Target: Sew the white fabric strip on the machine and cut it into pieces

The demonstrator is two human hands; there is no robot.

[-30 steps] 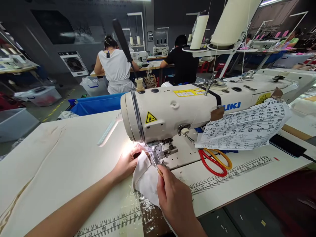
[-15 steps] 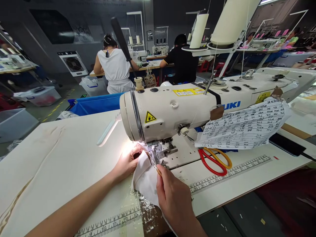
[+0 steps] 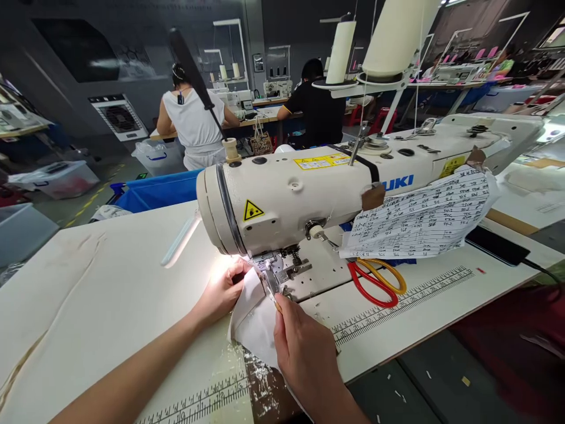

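A piece of white fabric lies under the needle area of a sewing machine and hangs over the table's near edge. At its left side my left hand pinches the fabric edge close to the presser foot, lit by the machine lamp. My right hand is closed around slim metal tweezers, whose tips point up and left toward the presser foot. Exactly where the tips touch is too small to make out. Part of the fabric is hidden behind my right hand.
Scissors with red and yellow handles lie right of the machine bed. A handwritten sheet hangs from the machine, with a phone beyond it. Printed rulers mark the table. Two people sit working at the back.
The whole view has shifted slightly, so the machine and table sit further left. Both hands keep their places at the fabric, with the tweezers still held near the presser foot.
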